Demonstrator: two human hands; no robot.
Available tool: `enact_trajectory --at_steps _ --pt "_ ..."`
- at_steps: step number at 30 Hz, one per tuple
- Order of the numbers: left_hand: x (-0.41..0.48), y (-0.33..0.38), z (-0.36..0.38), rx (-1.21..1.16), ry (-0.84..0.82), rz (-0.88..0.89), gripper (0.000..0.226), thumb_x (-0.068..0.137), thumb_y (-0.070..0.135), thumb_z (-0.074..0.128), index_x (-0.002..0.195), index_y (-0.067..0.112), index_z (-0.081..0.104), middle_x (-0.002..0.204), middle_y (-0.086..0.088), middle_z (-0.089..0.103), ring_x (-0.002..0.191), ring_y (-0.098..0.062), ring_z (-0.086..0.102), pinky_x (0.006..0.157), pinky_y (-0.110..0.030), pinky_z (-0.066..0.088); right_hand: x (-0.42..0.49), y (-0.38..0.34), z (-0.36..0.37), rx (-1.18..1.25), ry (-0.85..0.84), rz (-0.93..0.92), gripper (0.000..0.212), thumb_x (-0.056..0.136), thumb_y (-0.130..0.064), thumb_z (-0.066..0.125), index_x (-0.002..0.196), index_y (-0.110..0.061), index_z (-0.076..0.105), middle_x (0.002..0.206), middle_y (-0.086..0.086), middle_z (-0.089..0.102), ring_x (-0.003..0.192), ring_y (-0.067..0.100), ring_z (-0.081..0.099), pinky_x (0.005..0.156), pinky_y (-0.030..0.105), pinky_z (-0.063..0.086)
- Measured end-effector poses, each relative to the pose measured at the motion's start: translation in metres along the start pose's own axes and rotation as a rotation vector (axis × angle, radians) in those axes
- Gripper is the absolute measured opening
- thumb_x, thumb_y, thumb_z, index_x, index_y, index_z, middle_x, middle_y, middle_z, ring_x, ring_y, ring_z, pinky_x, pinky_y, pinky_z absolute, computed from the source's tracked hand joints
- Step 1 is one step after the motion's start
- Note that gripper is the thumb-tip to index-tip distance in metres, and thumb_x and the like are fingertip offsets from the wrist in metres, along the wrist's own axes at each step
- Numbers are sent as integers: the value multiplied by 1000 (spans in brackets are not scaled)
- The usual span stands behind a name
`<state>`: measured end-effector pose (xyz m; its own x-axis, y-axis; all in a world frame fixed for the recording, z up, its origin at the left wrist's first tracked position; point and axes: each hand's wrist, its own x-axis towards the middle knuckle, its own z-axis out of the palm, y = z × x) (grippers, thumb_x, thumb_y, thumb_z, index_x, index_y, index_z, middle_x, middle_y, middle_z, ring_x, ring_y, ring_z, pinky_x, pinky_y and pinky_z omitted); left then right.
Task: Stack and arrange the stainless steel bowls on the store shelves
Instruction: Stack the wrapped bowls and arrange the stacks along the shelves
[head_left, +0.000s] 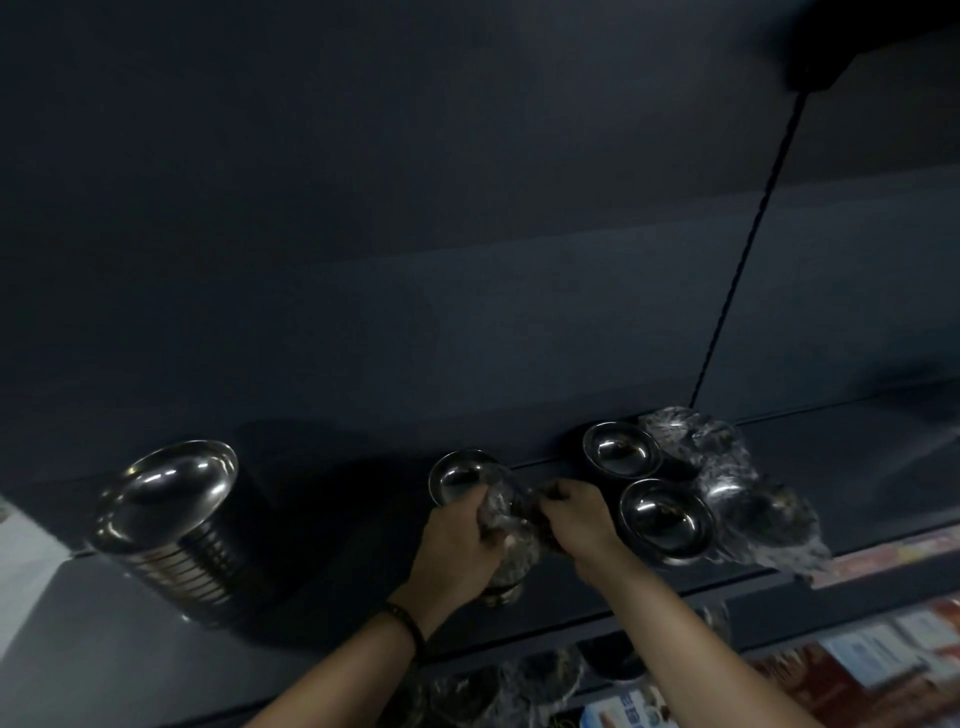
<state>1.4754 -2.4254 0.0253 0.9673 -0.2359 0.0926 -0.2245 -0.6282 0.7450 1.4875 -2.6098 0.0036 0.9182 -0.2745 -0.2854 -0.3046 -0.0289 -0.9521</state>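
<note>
On a dark shelf (322, 587) stands a stack of steel bowls wrapped in clear plastic (506, 566). My left hand (457, 545) grips the wrap on its left side and my right hand (582, 522) pinches the wrap on its right. One steel bowl (460, 475) shows just behind my hands. Two unwrapped bowl stacks (621, 449) (667, 522) stand to the right, with plastic-wrapped bowls (737, 493) beside them. A tall stack of larger bowls (171, 525) stands at the left.
The shelf's dark back wall (467, 260) rises behind the bowls. A dark upright strip (748, 244) runs down at the right. More wrapped steelware (498, 686) and coloured packages (883, 654) sit on the shelf below.
</note>
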Motion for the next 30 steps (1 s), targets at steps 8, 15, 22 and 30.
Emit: enact_trajectory --at_steps 8,15,22,30 --pt "-13 4 5 413 -73 190 54 86 55 37 123 29 66 122 4 71 110 -19 68 91 -35 56 -1 -9 10 118 -92 101 16 81 -16 83 76 -4 75 80 19 75 73 32 73 70 44 57" --pt "-18 -2 27 502 -240 218 43 101 42 53 139 24 62 138 -3 67 125 -25 64 103 -37 50 -4 20 -6 -80 -97 75 33 61 -32 87 87 -13 79 80 11 79 73 25 75 66 39 60" --pt "-15 -12 27 426 -305 197 36 107 36 55 140 23 62 137 -2 66 123 -19 63 99 -26 44 -8 28 -6 -276 -89 -24 18 80 -26 88 93 -34 79 89 -6 79 79 9 76 60 21 56" --pt "-16 -42 -4 171 -37 124 37 85 41 70 122 32 67 115 15 69 102 -9 66 92 -35 58 -5 28 -10 -496 -101 -49 22 82 -17 83 99 -30 80 89 -12 76 86 6 71 58 -1 43"
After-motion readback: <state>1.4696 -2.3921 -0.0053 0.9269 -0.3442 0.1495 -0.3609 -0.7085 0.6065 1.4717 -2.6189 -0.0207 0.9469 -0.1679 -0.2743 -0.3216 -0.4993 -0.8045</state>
